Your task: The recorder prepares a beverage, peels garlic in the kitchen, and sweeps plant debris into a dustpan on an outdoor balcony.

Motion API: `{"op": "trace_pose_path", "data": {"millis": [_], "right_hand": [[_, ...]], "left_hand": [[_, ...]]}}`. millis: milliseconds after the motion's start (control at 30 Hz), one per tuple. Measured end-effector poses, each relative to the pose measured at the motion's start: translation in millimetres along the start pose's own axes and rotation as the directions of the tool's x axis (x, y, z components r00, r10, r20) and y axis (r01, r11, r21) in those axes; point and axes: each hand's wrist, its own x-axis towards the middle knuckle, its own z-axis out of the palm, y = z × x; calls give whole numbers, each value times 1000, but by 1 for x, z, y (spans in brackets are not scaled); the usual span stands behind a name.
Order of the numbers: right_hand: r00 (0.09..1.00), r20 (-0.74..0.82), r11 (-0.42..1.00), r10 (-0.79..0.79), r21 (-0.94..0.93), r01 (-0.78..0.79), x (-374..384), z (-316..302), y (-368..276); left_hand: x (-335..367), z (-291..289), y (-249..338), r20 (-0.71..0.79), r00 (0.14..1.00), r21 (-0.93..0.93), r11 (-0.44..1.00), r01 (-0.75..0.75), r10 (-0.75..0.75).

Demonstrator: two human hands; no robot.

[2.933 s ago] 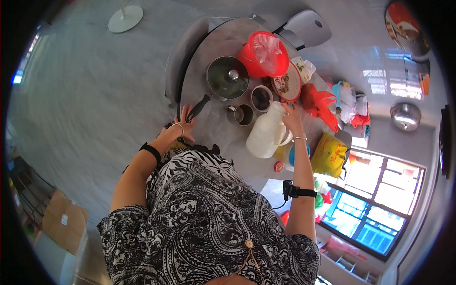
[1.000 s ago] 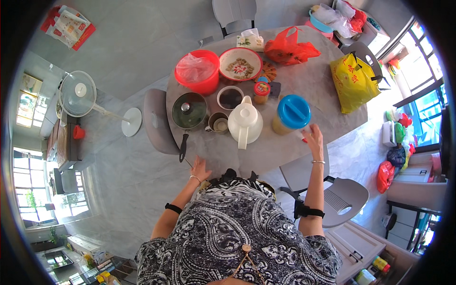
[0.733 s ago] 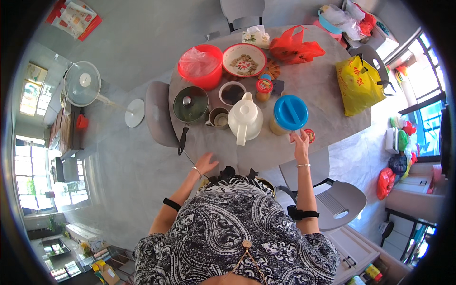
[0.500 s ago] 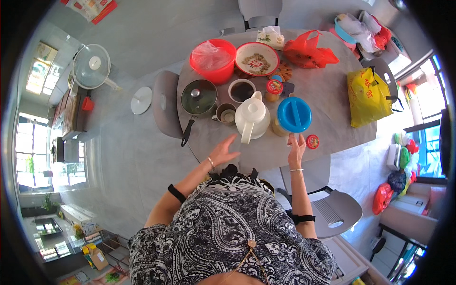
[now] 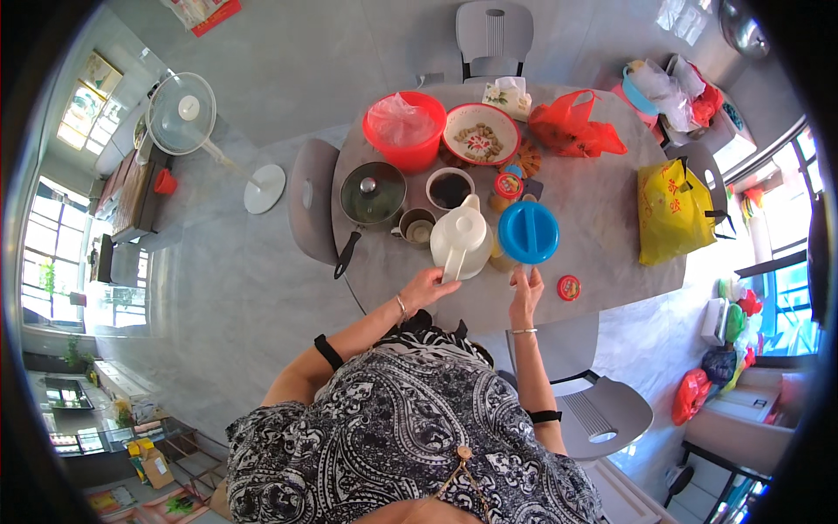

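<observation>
My left hand (image 5: 426, 286) has its fingers at the handle of a white jug (image 5: 460, 238), close to the table's near edge. My right hand (image 5: 525, 295) is closed on the handle of a pitcher with a blue lid (image 5: 529, 233). That pitcher stands right beside the white jug, and its lid hides most of its body. A red jar lid (image 5: 568, 287) lies to the right of my right hand. Behind the pitcher stands a small jar with a red lid (image 5: 508, 185). Left of the white jug are a metal mug (image 5: 418, 229) and a bowl of dark liquid (image 5: 449, 189).
A glass-lidded pan (image 5: 373, 194) has its black handle over the table's left edge. Farther back are a red bucket (image 5: 403, 144), a red-rimmed basin (image 5: 483, 116), a tissue box (image 5: 508, 96) and a red plastic bag (image 5: 574, 129). A yellow bag (image 5: 672, 214) stands at the right.
My left hand has gone from spread fingers to the white jug's handle. The blue-lidded pitcher has shifted left against the white jug, with my right hand on it.
</observation>
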Motion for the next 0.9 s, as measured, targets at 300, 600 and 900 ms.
{"op": "trace_pose_path", "data": {"millis": [300,600,900], "right_hand": [[1000,10,999,20,49,-20,-29,11,-3],[984,128,992,122,-33,-118,-64,4,-5],[704,710,818,27,-421,393,-18,-79,-25]], "left_hand": [[-14,-20,-37,-72,989,23,992,-126,127],[-58,-52,-25,57,997,303,951,-61,46],[-62,-80,-27,140,987,138,986,-95,76]]}}
